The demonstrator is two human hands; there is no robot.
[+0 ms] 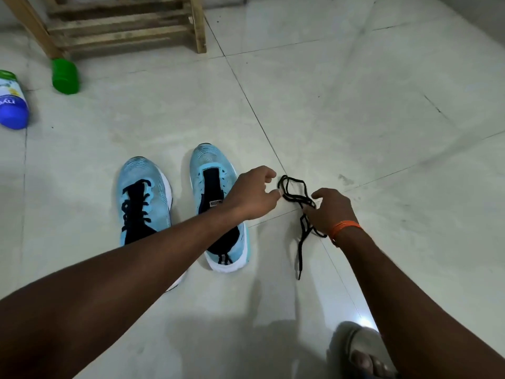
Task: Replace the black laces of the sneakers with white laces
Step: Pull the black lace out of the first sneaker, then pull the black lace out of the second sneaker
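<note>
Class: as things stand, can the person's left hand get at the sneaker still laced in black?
Probably yes: the light blue black-laced sneaker lies uncovered beside the left forearm, though the left hand is at the loose black lace.

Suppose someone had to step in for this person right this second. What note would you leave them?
Left hand: pinches one end of the loose black lace.
Right hand: grips the same lace further along; its tail trails down toward the person.
Things: both sneakers stand side by side on the tiled floor, and the lace is just right of them.
Done: the right-side sneaker has its black lace out, eyelets bare.
Left: unlace the left-side sneaker, which is still fully laced in black, then thread white laces into both. No white laces are in view.
</note>
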